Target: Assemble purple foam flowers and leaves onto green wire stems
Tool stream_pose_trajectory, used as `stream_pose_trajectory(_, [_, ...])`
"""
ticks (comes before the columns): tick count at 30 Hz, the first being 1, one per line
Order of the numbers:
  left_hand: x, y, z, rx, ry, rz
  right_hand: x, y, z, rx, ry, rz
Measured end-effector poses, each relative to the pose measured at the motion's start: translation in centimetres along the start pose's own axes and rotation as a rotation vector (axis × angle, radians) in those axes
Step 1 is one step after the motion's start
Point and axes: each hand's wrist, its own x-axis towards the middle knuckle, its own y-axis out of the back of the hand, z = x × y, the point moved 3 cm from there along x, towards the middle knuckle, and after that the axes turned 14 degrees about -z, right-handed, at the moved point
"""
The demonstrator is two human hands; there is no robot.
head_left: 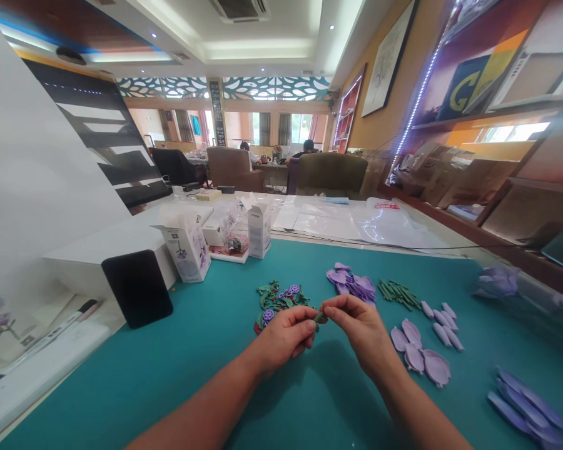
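My left hand (286, 337) pinches a small green piece (318, 317) between thumb and fingers. My right hand (356, 325) meets it there, its thumb and fingertips closed at the end of the piece; what they grip is too small to make out. Just behind the hands lies a pile of green, purple and red small parts (281, 297), partly hidden by my left hand. Purple petal pieces (351, 284) are heaped beyond my right hand. To the right are green stick pieces (398, 294), pale lilac tubes (443, 325) and lilac petal pieces (420, 353).
Long purple pieces (528, 403) lie at the front right of the green mat (192, 387). A clear bag (502, 284) is behind them. At the left stand a black tablet-like panel (138, 287) and printed boxes (187, 250). People sit beyond armchairs (331, 175).
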Motion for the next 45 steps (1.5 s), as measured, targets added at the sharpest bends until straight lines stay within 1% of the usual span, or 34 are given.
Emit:
stream_pose_trajectory(3, [0.0,0.0,0.0,0.005,-0.010,0.003,-0.1,-0.2,0.1,0.001,0.009,-0.007])
stream_pose_trajectory(13, [0.0,-0.2,0.2,0.029,-0.004,0.015,0.0,-0.6,0.5,0.047,0.057,0.033])
stream_pose_trajectory(16, [0.1,-0.3,0.3,0.039,0.020,0.013,0.1,-0.8,0.1,0.019,0.044,0.007])
stream_pose_trajectory(18, [0.1,-0.2,0.3,0.041,0.038,0.019,0.2,-0.3,-0.2,-0.054,0.031,-0.021])
stream_pose_trajectory(20, [0.1,0.0,0.3,0.047,0.058,0.029,0.4,1.3,-0.6,-0.193,0.029,0.011])
stream_pose_trajectory(22, [0.2,0.2,0.2,0.050,0.077,0.035,0.5,4.1,-1.0,-0.414,0.011,0.133])
stream_pose_trajectory(23, [0.2,0.3,0.1,0.050,0.084,0.038,0.4,5.8,-1.1,-0.555,-0.030,0.199])
stream_pose_trajectory(24, [0.2,0.4,0.0,0.047,0.090,0.041,0.3,7.6,-1.1,-0.726,-0.104,0.262])
stream_pose_trajectory(25, [0.3,0.5,0.0,0.044,0.096,0.043,0.1,9.3,-1.1,-0.930,-0.219,0.316])
stream_pose_trajectory(26, [0.3,0.5,-0.1,0.042,0.102,0.045,-0.2,11.0,-1.0,-1.008,-0.286,0.370])
stream_pose_trajectory(28, [0.3,0.5,-0.2,0.042,0.108,0.049,-0.8,13.8,-0.6,-1.111,-0.386,0.436])
stream_pose_trajectory(29, [0.3,0.5,-0.2,0.044,0.108,0.050,-1.0,14.7,-0.3,-1.147,-0.425,0.454])
stream_pose_trajectory(31, [0.3,0.6,-0.2,0.050,0.104,0.050,-1.2,15.7,0.5,-1.231,-0.481,0.451])
stream_pose_trajectory(33, [0.3,0.6,-0.1,0.059,0.101,0.043,-1.0,15.6,1.5,-1.313,-0.508,0.402])
stream_pose_trajectory(38, [0.2,0.5,0.1,0.083,0.092,0.035,-0.1,13.5,3.7,-1.461,-0.565,0.245])
stream_pose_trajectory(41, [0.3,0.6,0.1,0.080,0.085,0.040,0.1,12.7,4.4,-1.511,-0.626,0.199])
stream_pose_trajectory(45, [0.4,0.6,-0.2,0.079,0.084,0.028,0.0,12.4,4.9,-1.543,-0.690,0.157])
